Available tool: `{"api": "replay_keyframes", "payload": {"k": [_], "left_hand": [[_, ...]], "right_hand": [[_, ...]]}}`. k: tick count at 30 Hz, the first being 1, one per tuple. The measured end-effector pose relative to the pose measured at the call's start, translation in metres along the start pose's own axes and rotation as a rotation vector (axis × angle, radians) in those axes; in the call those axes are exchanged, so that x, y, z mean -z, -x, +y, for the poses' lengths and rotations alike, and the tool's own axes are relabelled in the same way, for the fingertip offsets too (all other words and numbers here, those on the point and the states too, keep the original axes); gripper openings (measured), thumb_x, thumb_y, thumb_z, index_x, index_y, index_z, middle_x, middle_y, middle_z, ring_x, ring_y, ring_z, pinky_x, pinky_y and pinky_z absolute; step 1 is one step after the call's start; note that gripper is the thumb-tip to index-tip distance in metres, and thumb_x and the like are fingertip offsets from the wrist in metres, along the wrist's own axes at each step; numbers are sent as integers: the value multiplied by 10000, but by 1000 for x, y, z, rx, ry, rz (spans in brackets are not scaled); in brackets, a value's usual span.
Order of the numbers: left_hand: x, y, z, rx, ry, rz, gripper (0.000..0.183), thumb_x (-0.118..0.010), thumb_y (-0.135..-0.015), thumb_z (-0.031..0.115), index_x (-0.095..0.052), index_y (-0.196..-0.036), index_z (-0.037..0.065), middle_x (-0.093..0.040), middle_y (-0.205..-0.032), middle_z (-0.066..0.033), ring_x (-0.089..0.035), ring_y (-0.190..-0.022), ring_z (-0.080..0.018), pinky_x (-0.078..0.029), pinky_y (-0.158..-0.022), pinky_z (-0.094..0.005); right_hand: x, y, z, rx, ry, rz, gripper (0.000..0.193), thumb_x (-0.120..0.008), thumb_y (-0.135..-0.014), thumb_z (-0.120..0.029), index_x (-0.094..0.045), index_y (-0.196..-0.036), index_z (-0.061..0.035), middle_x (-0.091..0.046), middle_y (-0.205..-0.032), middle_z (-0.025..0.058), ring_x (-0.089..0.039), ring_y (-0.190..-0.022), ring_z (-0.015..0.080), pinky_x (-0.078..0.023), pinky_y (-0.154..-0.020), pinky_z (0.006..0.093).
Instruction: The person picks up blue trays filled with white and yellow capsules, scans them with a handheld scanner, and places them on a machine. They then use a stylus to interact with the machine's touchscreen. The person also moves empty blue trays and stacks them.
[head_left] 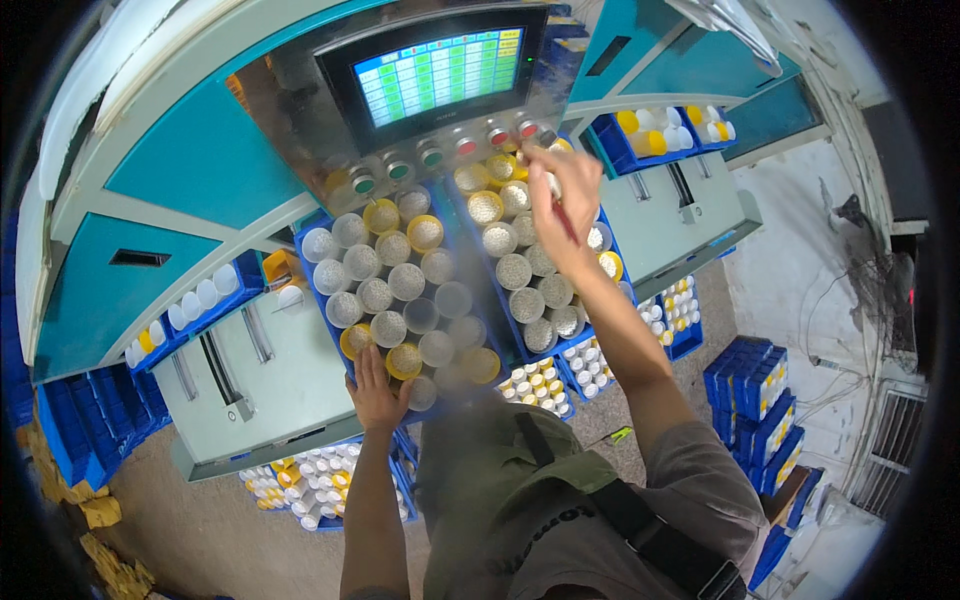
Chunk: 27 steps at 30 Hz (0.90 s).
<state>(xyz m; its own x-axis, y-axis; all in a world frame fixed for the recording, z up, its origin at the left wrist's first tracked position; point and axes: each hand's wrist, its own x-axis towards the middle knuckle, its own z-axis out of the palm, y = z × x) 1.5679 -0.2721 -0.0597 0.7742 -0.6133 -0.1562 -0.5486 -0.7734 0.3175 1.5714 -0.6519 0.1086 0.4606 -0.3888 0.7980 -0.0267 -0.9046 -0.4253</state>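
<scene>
Two blue trays (497, 290) of round cups stand side by side below a control panel. In the left tray are clear and yellow cups (406, 281), many with pale granular contents; the right tray's cups (514, 271) look fuller of white granules. My left hand (378, 392) lies at the left tray's near left corner, fingers spread against a yellow cup (355, 340). Over the far end of the right tray, my right hand (565, 185) is closed around a thin tool with a dark red handle (567, 222). Its working end is blurred and partly hidden.
A lit screen (440, 75) with red and green buttons (466, 146) stands just beyond the trays. Pale machine ledges (265, 370) flank them. Blue trays of white and yellow cups (325, 478) sit on the floor, and stacked blue boxes (750, 385) stand at right.
</scene>
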Motion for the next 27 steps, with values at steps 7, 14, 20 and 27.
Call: {"api": "replay_keyframes", "payload": {"k": [7, 14, 20, 27], "left_hand": [[-3, 1, -2, 33, -29, -36, 958, -621, -801, 540, -157, -1510, 94, -253, -1535, -136, -225, -1429, -322, -231, -1071, -633], [-6, -1, -3, 23, -79, -45, 952, -611, -802, 549, -169, -1506, 88, -252, -1536, -134, -222, -1430, -325, -239, -1065, -638], [-5, 0, -2, -1, -63, 3, 952, -605, -798, 566, -180, -1503, 87, -260, -1530, -131, -223, -1429, -320, -231, -1076, -625], [-7, 1, -3, -5, -73, 12, 943, -593, -804, 574, -187, -1502, 88, -295, -1508, -125, -243, -1417, -316, -233, -1073, -615]], "right_hand": [[34, 131, 31, -27, 132, -532, 320, -682, -826, -157, -619, -1123, -55, -657, -1083, 112, -597, -1023, 262, -403, -870, 415], [62, 200, 58, -142, 275, -655, 356, -648, -846, -194, -585, -1170, -59, -540, -1295, 167, -457, -1263, 310, -346, -1011, 462], [60, 210, 62, -173, 259, -637, 342, -642, -849, -180, -572, -1161, -61, -519, -1334, 164, -425, -1297, 310, -318, -1054, 481], [60, 211, 63, -168, 293, -648, 312, -636, -854, -173, -572, -1142, -70, -535, -1318, 164, -432, -1292, 304, -314, -1060, 469]]}}
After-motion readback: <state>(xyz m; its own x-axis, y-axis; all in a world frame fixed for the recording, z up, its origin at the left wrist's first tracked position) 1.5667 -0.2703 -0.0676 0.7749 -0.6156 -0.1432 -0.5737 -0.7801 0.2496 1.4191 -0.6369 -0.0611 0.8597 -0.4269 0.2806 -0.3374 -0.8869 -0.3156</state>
